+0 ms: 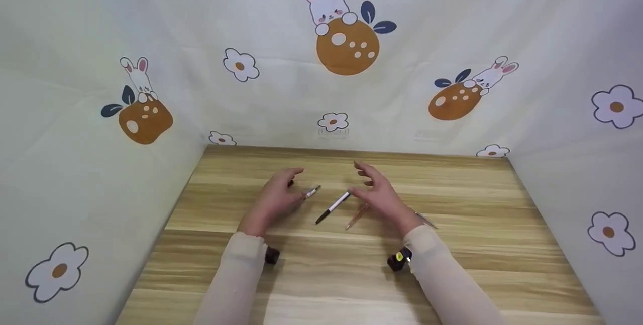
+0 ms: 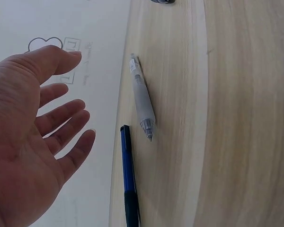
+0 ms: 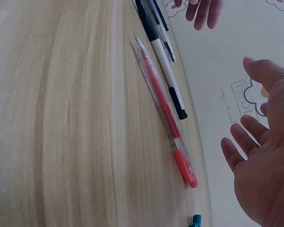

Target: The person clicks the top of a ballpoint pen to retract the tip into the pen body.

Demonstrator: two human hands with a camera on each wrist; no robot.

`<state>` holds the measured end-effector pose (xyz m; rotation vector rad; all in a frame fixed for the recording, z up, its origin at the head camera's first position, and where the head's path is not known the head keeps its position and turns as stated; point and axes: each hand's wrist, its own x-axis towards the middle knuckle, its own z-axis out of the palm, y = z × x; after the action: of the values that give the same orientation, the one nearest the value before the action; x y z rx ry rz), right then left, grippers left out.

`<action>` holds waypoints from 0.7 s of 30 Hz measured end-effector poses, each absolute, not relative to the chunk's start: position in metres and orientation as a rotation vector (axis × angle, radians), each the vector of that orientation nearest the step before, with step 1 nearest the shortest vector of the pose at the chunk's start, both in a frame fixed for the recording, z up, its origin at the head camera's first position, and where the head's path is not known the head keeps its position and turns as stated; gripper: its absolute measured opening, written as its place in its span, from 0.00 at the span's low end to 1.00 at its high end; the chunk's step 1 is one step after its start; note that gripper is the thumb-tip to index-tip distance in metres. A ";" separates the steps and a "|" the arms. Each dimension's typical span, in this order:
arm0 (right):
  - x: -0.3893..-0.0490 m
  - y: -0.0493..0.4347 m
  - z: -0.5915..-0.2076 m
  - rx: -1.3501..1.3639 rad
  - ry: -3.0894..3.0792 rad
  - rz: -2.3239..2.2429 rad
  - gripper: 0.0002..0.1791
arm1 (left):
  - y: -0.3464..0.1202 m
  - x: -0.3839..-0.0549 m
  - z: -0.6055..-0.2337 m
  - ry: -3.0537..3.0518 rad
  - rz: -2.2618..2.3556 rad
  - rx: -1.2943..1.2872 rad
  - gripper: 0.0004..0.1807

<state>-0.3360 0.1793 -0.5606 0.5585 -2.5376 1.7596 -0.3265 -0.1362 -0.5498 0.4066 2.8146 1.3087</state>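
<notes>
My left hand [image 1: 276, 195] hovers over the wooden table with fingers spread and nothing in it. In the left wrist view, a translucent grey-white pen [image 2: 142, 97] and a blue pen [image 2: 128, 172] with a dark grip lie near that hand. Facing it, my right hand [image 1: 384, 198] also has loosely bent fingers and holds nothing. Between the hands lies a white pen [image 1: 333, 207] with a black grip. Beside it is a clear pen with red inside [image 3: 163, 99], partly covered by the right hand in the head view.
Another slim pen [image 1: 426, 219] lies by the right wrist. A teal tip [image 3: 195, 221] shows at the right wrist view's bottom edge. Pale cloth walls [image 1: 281, 104] printed with rabbits and flowers enclose the wooden table [image 1: 331, 285] at the back and sides.
</notes>
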 end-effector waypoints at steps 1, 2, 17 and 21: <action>-0.336 0.178 -0.561 0.561 -2.543 1.754 0.43 | -0.137 -0.326 -0.550 2.820 1.301 0.407 0.38; -0.337 0.177 -0.561 0.563 -2.546 1.749 0.44 | -0.138 -0.326 -0.550 2.826 1.290 0.405 0.38; -0.341 0.156 -0.563 0.577 -2.580 1.785 0.43 | -0.156 -0.318 -0.551 2.854 1.253 0.365 0.36; -0.341 0.152 -0.562 0.587 -2.595 1.777 0.43 | -0.161 -0.317 -0.553 2.851 1.250 0.349 0.36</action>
<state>-0.3413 0.1516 -0.5623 0.5867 -2.5955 1.7770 -0.3170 -0.1613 -0.5528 0.3490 2.8512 1.2500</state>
